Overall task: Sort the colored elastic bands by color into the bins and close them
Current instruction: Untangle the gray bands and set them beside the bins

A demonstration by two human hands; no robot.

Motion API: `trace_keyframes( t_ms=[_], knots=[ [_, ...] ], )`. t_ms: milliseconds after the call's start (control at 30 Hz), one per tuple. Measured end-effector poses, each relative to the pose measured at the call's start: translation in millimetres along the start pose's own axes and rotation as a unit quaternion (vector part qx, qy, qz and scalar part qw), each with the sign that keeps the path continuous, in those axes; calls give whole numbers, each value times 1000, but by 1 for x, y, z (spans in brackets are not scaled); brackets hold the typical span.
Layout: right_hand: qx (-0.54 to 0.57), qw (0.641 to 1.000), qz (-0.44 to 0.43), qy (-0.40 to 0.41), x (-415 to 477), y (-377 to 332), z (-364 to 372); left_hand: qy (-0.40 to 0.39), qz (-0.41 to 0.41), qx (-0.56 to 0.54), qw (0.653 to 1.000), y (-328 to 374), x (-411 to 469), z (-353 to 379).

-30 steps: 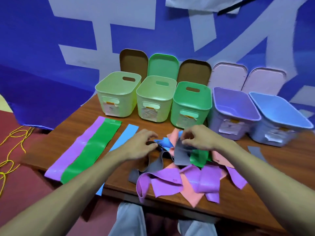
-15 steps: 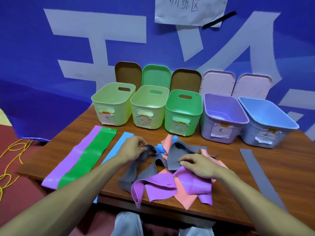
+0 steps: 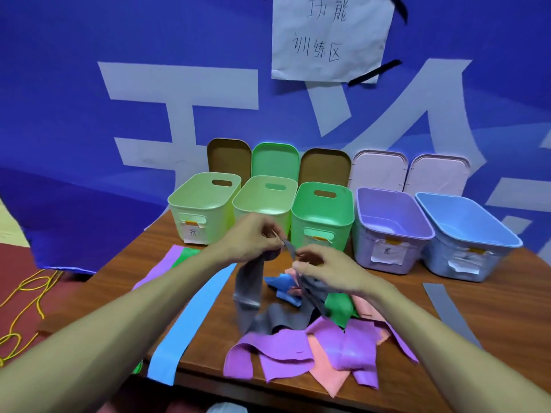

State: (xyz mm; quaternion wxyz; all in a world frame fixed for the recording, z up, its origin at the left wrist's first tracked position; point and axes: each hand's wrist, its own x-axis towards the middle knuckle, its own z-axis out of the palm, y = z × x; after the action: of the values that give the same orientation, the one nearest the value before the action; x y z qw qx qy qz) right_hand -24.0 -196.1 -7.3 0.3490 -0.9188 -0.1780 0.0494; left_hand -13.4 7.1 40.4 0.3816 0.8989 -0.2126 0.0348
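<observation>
Separation step: the left hand [image 3: 253, 238] and right hand [image 3: 326, 271] each pinch the grey band [image 3: 249, 283], which hangs below them into the pile [image 3: 283, 353]. Next, probably: draw it clear without dragging neighbours.

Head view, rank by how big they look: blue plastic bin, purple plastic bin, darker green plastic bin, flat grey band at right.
1. Blue plastic bin
2. Purple plastic bin, nearly equal; edge distortion possible
3. Darker green plastic bin
4. Flat grey band
</observation>
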Motion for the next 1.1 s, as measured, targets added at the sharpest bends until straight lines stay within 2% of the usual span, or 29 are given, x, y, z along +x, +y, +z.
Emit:
trace_keyframes(
  t_ms=[67, 200, 267, 367, 600, 700, 967, 1100],
  knots=[
    [-15, 1000, -24, -10, 5, -4, 3, 14, 6, 0, 1000, 4, 2, -2],
    [-26, 995, -57, 77, 7, -12, 1, 44, -9, -23, 999, 0, 0, -3],
    [23, 993, -33, 111, 7, -14, -3, 47, -25, -50, 997, -6, -5, 0],
    [155, 977, 17, 146, 8, -14, -13, 10, -51, -123, 991, -19, -12, 9],
    [159, 962, 68, 210, 8, -10, -35, -112, -121, -73, 984, -59, -25, 60],
    [148, 957, 92, 232, 6, 3, -41, -133, -145, -17, 980, -60, -26, 72],
    [135, 956, 177, 190, -16, 34, -44, -136, -153, 35, 978, -79, -26, 92],
    [88, 962, 211, 147, -21, 46, -42, -83, -108, 33, 990, -77, -23, 94]
  ],
)
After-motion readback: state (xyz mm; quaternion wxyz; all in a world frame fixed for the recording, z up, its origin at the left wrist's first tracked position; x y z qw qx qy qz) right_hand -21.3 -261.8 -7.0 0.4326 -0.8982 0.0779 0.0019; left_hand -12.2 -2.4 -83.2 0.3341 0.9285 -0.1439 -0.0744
